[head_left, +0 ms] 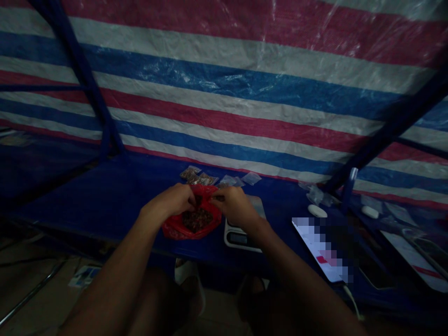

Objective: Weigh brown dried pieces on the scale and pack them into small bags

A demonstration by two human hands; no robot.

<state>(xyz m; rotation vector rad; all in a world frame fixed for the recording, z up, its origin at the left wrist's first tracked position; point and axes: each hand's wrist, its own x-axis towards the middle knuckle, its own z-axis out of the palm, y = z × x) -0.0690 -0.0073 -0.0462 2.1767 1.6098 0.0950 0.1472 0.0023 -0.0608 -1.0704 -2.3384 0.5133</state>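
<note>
An open red plastic bag (177, 231) lies on the blue shelf, full of small dark reddish-brown pieces (198, 219). My left hand (178, 199) reaches over its far left side, fingers curled closed just above the pieces; what they hold is hidden. From the right, my right hand (234, 204) meets the bag's far right rim with its fingers pinched. Something small and brownish shows at those fingertips, too dark to name. Under my right wrist sits a white digital scale (229, 237), partly covered by the forearm.
Behind the bag lie small clear packets with brown pieces (207, 178) and flat clear packets (251, 178). A lit phone (320, 249) with a cable, a white oval object (317, 211) and more devices are at right. Blue frame posts (93, 93) and a striped tarpaulin (227, 112) bound the shelf.
</note>
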